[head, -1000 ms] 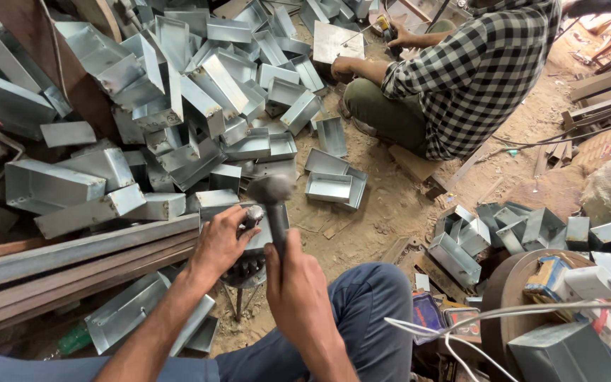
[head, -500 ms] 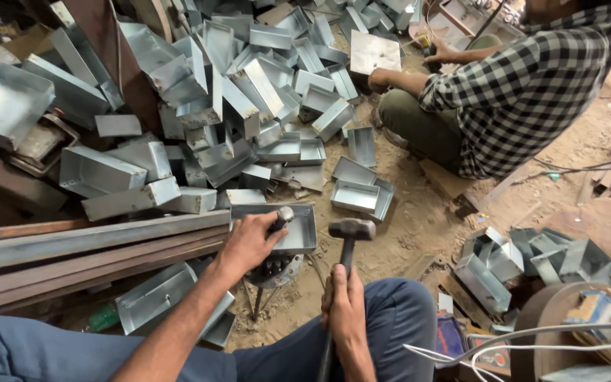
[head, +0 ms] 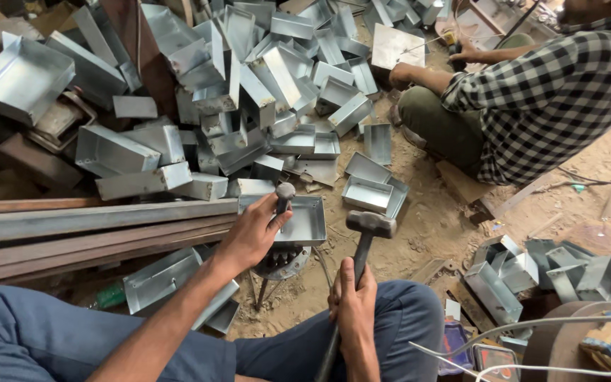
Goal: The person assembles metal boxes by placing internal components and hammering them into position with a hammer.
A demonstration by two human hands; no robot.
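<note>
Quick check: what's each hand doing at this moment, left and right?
Left hand: closed around a punch standing on a metal tray.
Right hand: closed on the handle of a hammer, head raised beside the tray.

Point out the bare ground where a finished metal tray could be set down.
Bare sandy floor lies between the hammer, the loose trays and the seated person's leg. Another patch lies right of that person. Crowded: the tray heap and boxes.
</note>
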